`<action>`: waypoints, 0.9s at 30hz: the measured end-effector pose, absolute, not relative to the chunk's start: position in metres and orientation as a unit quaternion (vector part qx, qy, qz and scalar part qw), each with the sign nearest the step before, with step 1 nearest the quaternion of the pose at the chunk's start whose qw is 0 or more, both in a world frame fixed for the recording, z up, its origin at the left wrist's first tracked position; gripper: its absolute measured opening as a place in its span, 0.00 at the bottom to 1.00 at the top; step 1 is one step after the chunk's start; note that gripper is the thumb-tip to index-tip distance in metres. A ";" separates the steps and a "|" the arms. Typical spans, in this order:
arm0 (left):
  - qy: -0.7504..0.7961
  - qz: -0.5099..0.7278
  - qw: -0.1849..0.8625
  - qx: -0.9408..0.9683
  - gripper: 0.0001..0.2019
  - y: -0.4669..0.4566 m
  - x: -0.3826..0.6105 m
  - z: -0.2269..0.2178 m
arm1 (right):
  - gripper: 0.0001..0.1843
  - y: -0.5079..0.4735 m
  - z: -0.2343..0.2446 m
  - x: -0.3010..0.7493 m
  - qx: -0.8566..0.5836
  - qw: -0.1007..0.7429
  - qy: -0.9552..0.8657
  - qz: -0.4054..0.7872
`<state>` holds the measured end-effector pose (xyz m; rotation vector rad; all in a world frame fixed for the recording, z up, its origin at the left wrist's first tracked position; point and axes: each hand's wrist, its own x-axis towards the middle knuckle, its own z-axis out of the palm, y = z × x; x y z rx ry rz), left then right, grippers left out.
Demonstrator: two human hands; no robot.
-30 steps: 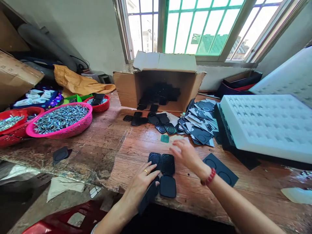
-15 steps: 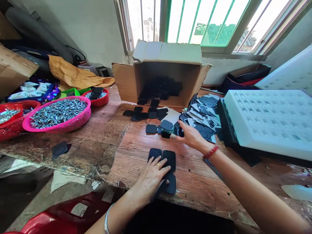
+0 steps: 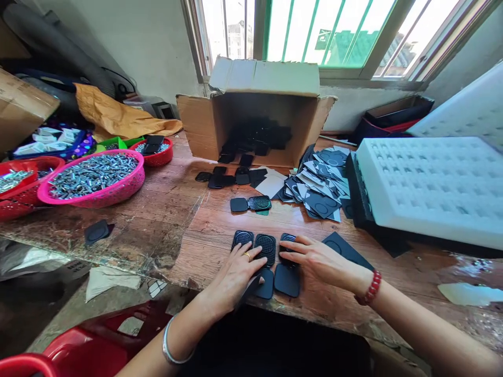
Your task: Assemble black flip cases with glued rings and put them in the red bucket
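Note:
My left hand [image 3: 239,267] lies with fingers spread over two black hinged square cases near the table's front edge. A thin black sheet [image 3: 249,294] shows between its thumb and palm. One case has a ribbed upper half [image 3: 265,247] and a smooth lower half [image 3: 265,285]. Just right of these, my right hand [image 3: 320,262] has its fingertips on the ribbed half of another black hinged case [image 3: 287,283]; its thumb is hidden. Beyond the hands lies an unfolded black case [image 3: 239,204]. A dark sheet with a ring mark [image 3: 348,251] lies beside my right wrist.
An open cardboard box [image 3: 196,125] holding black pieces stands by the window. To its right are a pile of ring-marked sheets [image 3: 324,204] and a white foam tray [image 3: 428,209]. Pink [image 3: 135,180] and red baskets [image 3: 167,154] of small metal parts sit at left.
My right hand has come from the back of the table toward me, bringing a black hinged case beside the others. My left hand has stayed on its cases, which sit slightly further left.

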<state>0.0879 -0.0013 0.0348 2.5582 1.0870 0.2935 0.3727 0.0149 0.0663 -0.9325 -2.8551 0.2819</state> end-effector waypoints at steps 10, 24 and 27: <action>0.367 0.110 0.151 0.911 0.20 -0.002 0.117 0.039 | 0.15 0.129 0.064 0.300 -0.430 0.157 -0.887 0.069; 0.337 0.065 0.190 0.920 0.22 -0.018 0.142 0.059 | 0.13 0.104 0.086 0.356 -0.461 0.157 -0.867 0.108; 0.333 0.079 0.177 0.923 0.21 -0.020 0.140 0.054 | 0.16 0.051 0.081 0.405 -0.395 0.288 -0.861 0.138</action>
